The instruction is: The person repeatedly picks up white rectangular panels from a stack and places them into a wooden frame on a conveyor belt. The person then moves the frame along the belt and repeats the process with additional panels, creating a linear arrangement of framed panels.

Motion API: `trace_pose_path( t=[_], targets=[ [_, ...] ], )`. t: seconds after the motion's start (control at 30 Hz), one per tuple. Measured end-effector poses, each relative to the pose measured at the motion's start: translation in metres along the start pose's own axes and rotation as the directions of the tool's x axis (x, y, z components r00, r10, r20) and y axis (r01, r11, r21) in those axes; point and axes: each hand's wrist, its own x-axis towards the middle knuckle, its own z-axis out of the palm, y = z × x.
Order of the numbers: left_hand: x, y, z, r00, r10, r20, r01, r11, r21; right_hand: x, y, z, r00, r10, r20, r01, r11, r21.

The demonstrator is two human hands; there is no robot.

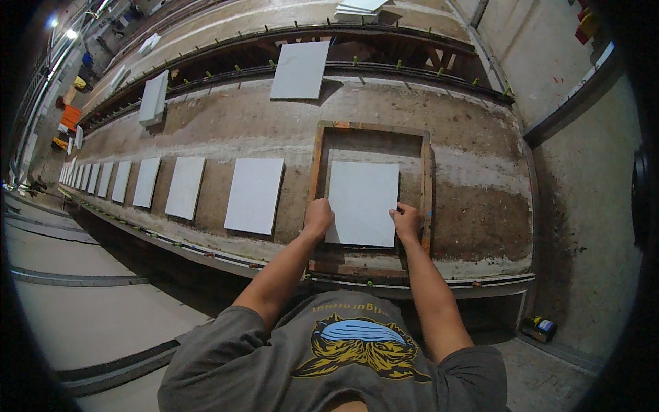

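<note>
A white rectangular tile is held by its two sides inside a brown rectangular frame on the long, stained table. My left hand is closed on the tile's left edge, close to the frame's left bar. At the right edge, my right hand grips the same tile between thumb and fingers. A dark gap shows under the tile's near edge; whether it touches the table I cannot tell. Just left of the frame lies another white tile.
More white tiles run in a row to the left. Farther back, one tile lies by the dark rail, and a tile stack stands left of it. A concrete wall rises on the right. A dark tub sits at lower right.
</note>
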Motion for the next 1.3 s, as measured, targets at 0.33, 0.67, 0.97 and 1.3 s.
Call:
trace_pose_path(
  t=[0.33, 0.67, 0.97, 1.3],
  targets=[
    [-0.005, 0.027, -0.029, 0.993, 0.008, 0.120, -0.010, 1.000, 0.017, -0.002, -0.014, -0.007, 0.993, -0.117, -0.019, 0.110, 0.970, -0.219],
    [0.030, 0.019, -0.015, 0.867, 0.349, 0.356, -0.479, 0.781, 0.400, 0.029, -0.060, 0.036, 0.904, -0.336, 0.264, 0.426, 0.759, -0.492],
    [0.028, 0.020, -0.019, 0.860, 0.329, 0.391, -0.445, 0.858, 0.256, 0.028, -0.069, 0.034, 0.925, -0.210, 0.316, 0.351, 0.790, -0.503],
    [0.023, 0.018, -0.024, 0.892, 0.337, 0.300, -0.416, 0.873, 0.254, 0.020, -0.072, 0.011, 0.954, -0.250, 0.167, 0.301, 0.798, -0.523]
  ],
)
